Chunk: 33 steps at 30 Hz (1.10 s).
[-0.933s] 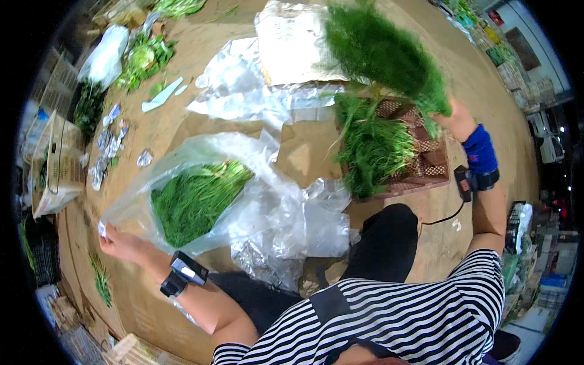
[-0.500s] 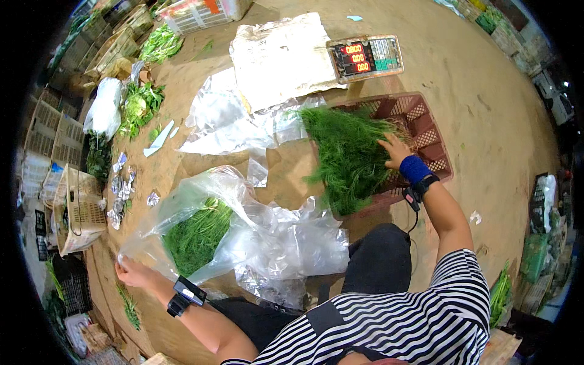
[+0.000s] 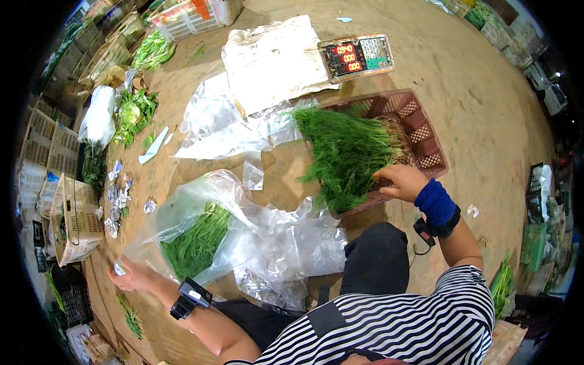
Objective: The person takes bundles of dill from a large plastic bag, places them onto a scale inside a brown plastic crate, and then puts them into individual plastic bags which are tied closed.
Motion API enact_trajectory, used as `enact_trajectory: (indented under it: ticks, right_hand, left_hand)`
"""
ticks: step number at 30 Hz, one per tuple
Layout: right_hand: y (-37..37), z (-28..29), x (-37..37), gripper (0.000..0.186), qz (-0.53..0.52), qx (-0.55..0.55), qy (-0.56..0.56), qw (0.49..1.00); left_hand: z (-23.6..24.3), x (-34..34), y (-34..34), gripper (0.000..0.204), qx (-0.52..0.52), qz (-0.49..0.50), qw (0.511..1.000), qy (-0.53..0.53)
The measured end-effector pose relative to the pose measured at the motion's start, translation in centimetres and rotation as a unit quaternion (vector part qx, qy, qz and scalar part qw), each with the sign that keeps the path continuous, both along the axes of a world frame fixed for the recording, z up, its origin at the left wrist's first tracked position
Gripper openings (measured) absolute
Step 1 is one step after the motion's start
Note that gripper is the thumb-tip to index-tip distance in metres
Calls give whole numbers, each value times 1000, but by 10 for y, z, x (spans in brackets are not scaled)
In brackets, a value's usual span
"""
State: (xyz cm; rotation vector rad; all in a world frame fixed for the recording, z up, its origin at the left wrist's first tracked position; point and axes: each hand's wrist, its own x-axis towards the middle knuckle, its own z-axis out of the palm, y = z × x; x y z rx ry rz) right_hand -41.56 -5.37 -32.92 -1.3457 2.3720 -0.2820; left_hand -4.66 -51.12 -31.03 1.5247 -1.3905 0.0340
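A clear plastic bag point(image 3: 182, 204) lies on the floor in front of me with a bunch of green dill point(image 3: 198, 240) inside. At its left end, my left hand point(image 3: 135, 277) is closed on the bag's edge. On the right, a brownish-red plastic crate point(image 3: 427, 137) holds a larger heap of dill point(image 3: 344, 152), roots toward the right and fronds over the left side. My right hand point(image 3: 403, 182) is at the crate's near right side, its fingers bent and pinching at the dill's near edge. The fingertips are partly hidden among the fronds.
A scale display point(image 3: 357, 58) stands behind the crate. Beyond the bag lie a flattened whitish sack point(image 3: 274, 61) and clear plastic sheets point(image 3: 213, 125). Leafy greens point(image 3: 135, 112), foil scraps point(image 3: 118, 198) and a pale basket point(image 3: 79, 219) line the left side.
My right hand has come off the root end of the dill and moved toward me, its spread fingers now drawn together. My left hand stays on the bag's edge.
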Motion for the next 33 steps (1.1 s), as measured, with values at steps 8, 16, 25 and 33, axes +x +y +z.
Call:
enact_trajectory:
  ticks: [8, 16, 25, 33]
  right_hand:
    - [-106, 84, 26, 36, 167, -17, 1, 986]
    - [-313, 55, 136, 37, 407, 22, -246, 879]
    - [-527, -168, 181, 35, 271, 95, -10, 958]
    - [-563, -230, 207, 49, 172, 103, 82, 976]
  left_hand:
    - [-24, 55, -29, 73, 33, 53, 978, -200]
    - [-28, 79, -32, 21, 264, -245, 859, 364]
    - [14, 105, -32, 35, 176, -395, 746, 507]
    - [-5, 132, -55, 41, 163, -409, 718, 539]
